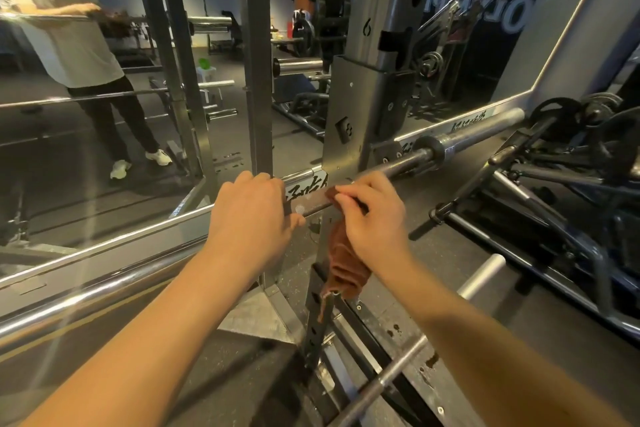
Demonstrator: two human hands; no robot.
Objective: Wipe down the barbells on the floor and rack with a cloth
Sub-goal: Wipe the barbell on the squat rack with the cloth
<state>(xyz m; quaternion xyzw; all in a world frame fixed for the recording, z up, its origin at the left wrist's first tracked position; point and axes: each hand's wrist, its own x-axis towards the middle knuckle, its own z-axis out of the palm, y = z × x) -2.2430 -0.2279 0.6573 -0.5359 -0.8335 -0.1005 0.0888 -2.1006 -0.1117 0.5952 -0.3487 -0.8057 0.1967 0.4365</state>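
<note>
A steel barbell [408, 163] lies across the rack at waist height, running from lower left up to the right, its sleeve [485, 128] past the grey upright [363, 121]. My left hand [252, 215] grips the bar from above, just left of the upright. My right hand [374, 215] presses a brown cloth [343, 267] onto the bar right next to it, and most of the cloth hangs down below my palm. A second barbell [391, 374] lies lower down, near the floor at the rack's base.
A mirror [104, 114] fills the wall on the left and shows a person in a white shirt at the bar. Dark machine frames and weight plates [571, 149] crowd the right side. A short peg [485, 274] sticks out low on the right.
</note>
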